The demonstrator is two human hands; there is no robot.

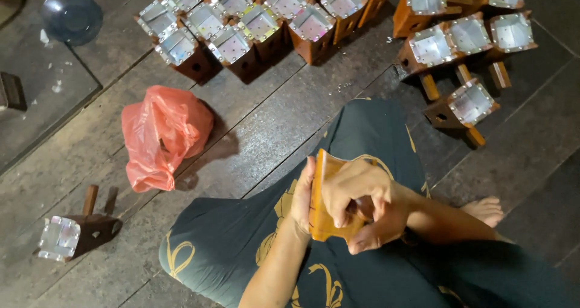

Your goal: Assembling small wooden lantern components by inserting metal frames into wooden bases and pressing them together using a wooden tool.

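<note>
A small craft workshop set up on a dark plank floor [272,133]: rows of matching wooden boxes with shiny metal tops [254,30] fill its far edge, and a person sits cross-legged working among them.

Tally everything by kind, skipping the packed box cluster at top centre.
Metal-lined wooden boxes: 7, six at right, one lower left
Red plastic bag: 1
Bluish dome: 1
Dark block: 1
Orange wooden piece, held: 1
Total: 11
</note>
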